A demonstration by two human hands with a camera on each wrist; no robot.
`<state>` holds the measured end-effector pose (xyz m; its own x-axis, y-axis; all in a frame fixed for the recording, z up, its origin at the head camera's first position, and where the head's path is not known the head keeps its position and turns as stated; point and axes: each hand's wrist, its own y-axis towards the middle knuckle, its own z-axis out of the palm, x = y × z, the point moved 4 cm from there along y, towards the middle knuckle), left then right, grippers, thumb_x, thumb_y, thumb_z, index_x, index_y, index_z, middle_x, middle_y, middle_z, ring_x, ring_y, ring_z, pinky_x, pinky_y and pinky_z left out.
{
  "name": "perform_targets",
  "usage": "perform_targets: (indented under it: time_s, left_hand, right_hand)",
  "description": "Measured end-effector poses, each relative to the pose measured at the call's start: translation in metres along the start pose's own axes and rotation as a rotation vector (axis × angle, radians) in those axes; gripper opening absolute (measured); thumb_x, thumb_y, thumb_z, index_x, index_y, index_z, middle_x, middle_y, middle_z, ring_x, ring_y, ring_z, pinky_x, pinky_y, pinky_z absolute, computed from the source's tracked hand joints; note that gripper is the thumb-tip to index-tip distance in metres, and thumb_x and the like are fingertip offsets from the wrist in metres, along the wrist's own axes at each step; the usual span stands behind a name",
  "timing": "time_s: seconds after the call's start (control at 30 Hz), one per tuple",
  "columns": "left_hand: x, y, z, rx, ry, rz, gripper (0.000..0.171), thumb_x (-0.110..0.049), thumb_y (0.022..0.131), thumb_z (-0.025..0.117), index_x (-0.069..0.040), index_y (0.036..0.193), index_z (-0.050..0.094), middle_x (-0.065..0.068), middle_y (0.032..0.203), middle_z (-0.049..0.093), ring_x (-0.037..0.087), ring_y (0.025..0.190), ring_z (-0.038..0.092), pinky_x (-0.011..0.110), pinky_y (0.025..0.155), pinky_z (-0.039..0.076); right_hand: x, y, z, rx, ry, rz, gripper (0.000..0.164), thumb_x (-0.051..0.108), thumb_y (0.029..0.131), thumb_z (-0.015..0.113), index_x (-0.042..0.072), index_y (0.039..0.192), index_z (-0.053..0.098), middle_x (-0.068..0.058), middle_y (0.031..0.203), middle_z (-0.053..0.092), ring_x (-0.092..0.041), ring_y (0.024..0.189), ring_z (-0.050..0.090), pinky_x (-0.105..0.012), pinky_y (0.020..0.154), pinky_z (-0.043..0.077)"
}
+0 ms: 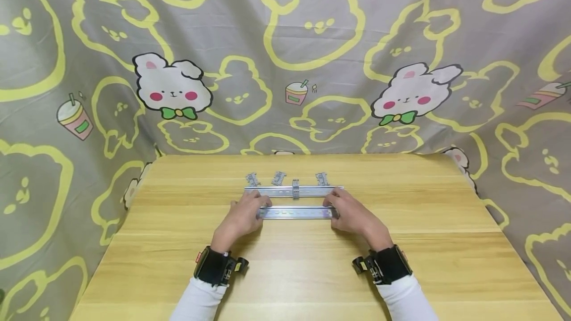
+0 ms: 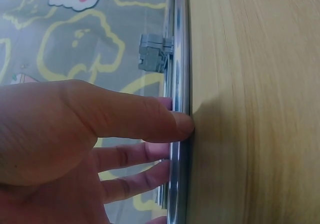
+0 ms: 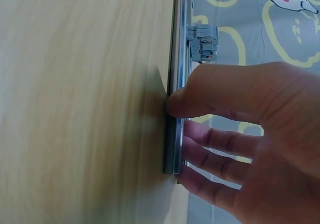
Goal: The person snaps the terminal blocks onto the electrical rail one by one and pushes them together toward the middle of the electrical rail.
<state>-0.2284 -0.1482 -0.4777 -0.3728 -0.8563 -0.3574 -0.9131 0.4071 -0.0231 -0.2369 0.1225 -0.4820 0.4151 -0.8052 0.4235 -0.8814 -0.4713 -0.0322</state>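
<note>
A slotted metal DIN rail (image 1: 296, 213) lies crosswise in front of me, gripped near both ends. My left hand (image 1: 243, 216) pinches its left end, the thumb on the near edge and the fingers behind. At the right end, my right hand (image 1: 354, 212) holds it the same way; in the right wrist view the rail (image 3: 174, 149) extends a little past the thumb. Just behind, a second DIN rail (image 1: 272, 192) runs parallel, apart from the first. Grey terminal blocks (image 1: 296, 189) sit clipped near its middle; the left wrist view also shows these blocks (image 2: 151, 53).
Three loose grey pieces, a left one (image 1: 252, 179), a middle one (image 1: 279, 178) and a right one (image 1: 321, 178), lie behind the far rail. The wooden table (image 1: 285, 271) meets a patterned cloth (image 1: 250, 128) at its back and sides.
</note>
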Motion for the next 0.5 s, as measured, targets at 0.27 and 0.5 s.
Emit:
perform_targets:
  time_s: [0.27,0.5]
  left_hand:
    - [0.000,0.000,0.000,0.012,0.005,-0.023,0.042,-0.004,0.075,0.074,-0.019,0.114,0.067,0.005,0.111,0.060,0.030,0.109,0.051,0.071,0.088,0.042]
    - [0.001,-0.001,-0.001,0.017,0.009,-0.038,0.042,-0.004,0.076,0.075,-0.020,0.115,0.067,0.004,0.113,0.060,0.031,0.112,0.051,0.075,0.089,0.039]
  right_hand:
    - [0.000,-0.002,-0.002,0.004,-0.009,-0.016,0.038,0.003,0.072,0.078,0.008,0.108,0.067,-0.006,0.109,0.057,-0.021,0.093,0.051,-0.036,0.082,0.052]
    - [-0.003,0.013,-0.019,0.023,0.048,-0.064,0.037,0.008,0.079,0.076,0.003,0.114,0.066,-0.011,0.108,0.060,-0.027,0.096,0.058,-0.042,0.085,0.055]
